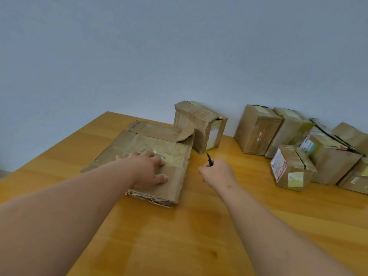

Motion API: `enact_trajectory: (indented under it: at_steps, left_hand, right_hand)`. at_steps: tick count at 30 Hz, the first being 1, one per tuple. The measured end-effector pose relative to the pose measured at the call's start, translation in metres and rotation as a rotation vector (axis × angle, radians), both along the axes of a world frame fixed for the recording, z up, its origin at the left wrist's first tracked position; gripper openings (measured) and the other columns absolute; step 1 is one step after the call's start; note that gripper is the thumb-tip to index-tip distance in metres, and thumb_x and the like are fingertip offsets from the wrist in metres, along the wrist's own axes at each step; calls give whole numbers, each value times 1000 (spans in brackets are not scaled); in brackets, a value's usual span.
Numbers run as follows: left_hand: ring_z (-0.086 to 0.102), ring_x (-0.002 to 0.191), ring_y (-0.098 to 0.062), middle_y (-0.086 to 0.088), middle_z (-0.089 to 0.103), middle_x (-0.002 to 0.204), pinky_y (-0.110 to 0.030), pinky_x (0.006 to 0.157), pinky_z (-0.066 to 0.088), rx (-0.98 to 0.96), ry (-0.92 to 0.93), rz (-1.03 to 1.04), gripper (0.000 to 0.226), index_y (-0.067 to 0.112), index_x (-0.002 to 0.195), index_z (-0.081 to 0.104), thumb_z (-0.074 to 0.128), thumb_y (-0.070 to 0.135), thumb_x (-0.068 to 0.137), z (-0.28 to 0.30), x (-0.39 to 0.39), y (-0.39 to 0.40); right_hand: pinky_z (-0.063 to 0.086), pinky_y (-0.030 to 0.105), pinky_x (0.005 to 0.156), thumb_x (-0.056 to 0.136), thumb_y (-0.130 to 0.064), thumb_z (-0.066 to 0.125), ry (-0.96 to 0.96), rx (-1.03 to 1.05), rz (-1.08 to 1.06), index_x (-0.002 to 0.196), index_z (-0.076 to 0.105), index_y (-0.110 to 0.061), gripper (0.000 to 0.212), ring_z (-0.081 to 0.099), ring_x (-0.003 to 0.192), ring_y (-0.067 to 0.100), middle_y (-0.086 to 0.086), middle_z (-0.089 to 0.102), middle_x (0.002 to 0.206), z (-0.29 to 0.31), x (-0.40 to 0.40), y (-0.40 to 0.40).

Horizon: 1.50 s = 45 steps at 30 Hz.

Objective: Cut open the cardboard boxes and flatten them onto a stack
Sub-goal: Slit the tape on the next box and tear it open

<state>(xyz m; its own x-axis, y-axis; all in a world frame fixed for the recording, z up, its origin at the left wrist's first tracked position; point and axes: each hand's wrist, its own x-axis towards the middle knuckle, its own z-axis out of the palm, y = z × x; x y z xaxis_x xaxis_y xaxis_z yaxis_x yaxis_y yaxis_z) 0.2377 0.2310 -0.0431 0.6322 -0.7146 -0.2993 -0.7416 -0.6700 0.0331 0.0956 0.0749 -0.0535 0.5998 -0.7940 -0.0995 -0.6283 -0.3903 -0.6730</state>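
Observation:
A stack of flattened cardboard boxes [171,156] lies on the wooden table [179,236], left of centre. My left hand [148,169] presses flat on top of it with straight fingers. Just right of the stack, my right hand [218,172] grips a small dark cutter [209,158] whose tip points up and away. One taped, dented cardboard box [201,126] stands behind the stack against the wall. Several more sealed boxes [256,130] crowd the back right of the table.
A small box with a white label [290,168] sits nearest on the right, in front of the group. A plain blue-grey wall [179,56] runs behind the table. The table's left edge slants off near the stack.

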Motion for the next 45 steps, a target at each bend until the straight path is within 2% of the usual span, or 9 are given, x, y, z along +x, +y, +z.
enact_trajectory:
  at_steps: [5, 10, 14, 17, 20, 26, 31, 36, 45]
  left_hand:
    - [39, 126, -26, -3, 40, 136, -51, 101, 43, -256, -89, 51, 53, 27, 121, 51, 53, 64, 84, 20, 2, -36]
    - [22, 141, -30, -1, 25, 150, -55, 109, 36, -270, 24, 16, 78, 31, 147, 29, 61, 56, 80, 32, 9, -67]
    - [26, 137, -32, -8, 33, 146, -46, 109, 29, -173, -20, -32, 55, 30, 138, 48, 47, 60, 91, 46, 12, -83]
    - [31, 133, -31, -8, 37, 141, -47, 107, 32, -192, -19, -15, 51, 30, 133, 53, 45, 60, 92, 48, 16, -91]
    - [31, 133, -30, -7, 37, 139, -52, 107, 33, -233, -53, -11, 51, 33, 134, 50, 46, 61, 91, 47, 19, -96]
    - [33, 132, -25, -4, 35, 144, -47, 106, 35, -427, -142, -4, 59, 30, 143, 40, 51, 54, 90, 46, 15, -103]
    - [27, 143, -28, -4, 27, 158, -49, 115, 30, -209, -83, -63, 75, 20, 154, 21, 46, 57, 94, 41, 4, -103]
    - [49, 129, -25, -5, 48, 146, -39, 107, 42, -53, 11, -55, 62, 17, 146, 43, 39, 57, 98, 35, -19, -99]
    - [1, 151, -29, 2, -13, 164, -43, 122, 9, 169, -98, -77, 68, 26, 157, -7, 24, 53, 103, 4, -47, -80]
  right_hand:
    - [42, 32, 57, 90, -28, 51, -58, -309, -45, 93, 52, -19, 10, 57, 76, 24, 4, 55, 97, 26, 26, -40]
    - [43, 34, 72, 92, -37, 55, 26, -470, -37, 139, 39, -22, 52, 57, 105, 35, 9, 36, 141, 42, 57, -75]
    - [47, 39, 88, 90, -54, 57, 131, -489, 36, 154, 18, -31, 78, 44, 133, 37, 5, 2, 164, 39, 83, -97]
    - [48, 40, 89, 87, -58, 59, 130, -475, 34, 149, 31, -35, 71, 46, 131, 38, 7, 2, 164, 33, 97, -109]
    - [50, 39, 80, 86, -55, 61, 54, -478, 18, 127, 48, -34, 48, 58, 109, 39, 13, 26, 153, 27, 103, -118]
    - [42, 33, 66, 94, -41, 51, 3, -599, 71, 119, 49, -25, 30, 57, 90, 29, 7, 53, 119, 31, 76, -128]
    - [45, 34, 64, 94, -41, 52, -26, -615, 108, 108, 50, -25, 21, 57, 88, 25, 1, 55, 110, 29, 26, -136]
    - [50, 40, 70, 95, -39, 54, -20, -592, 98, 104, 52, -24, 18, 57, 91, 23, -1, 54, 112, 31, -39, -134]
    - [49, 37, 71, 97, -36, 53, -68, -552, -19, 111, 54, -22, 19, 56, 91, 18, -4, 57, 105, 40, -137, -119]
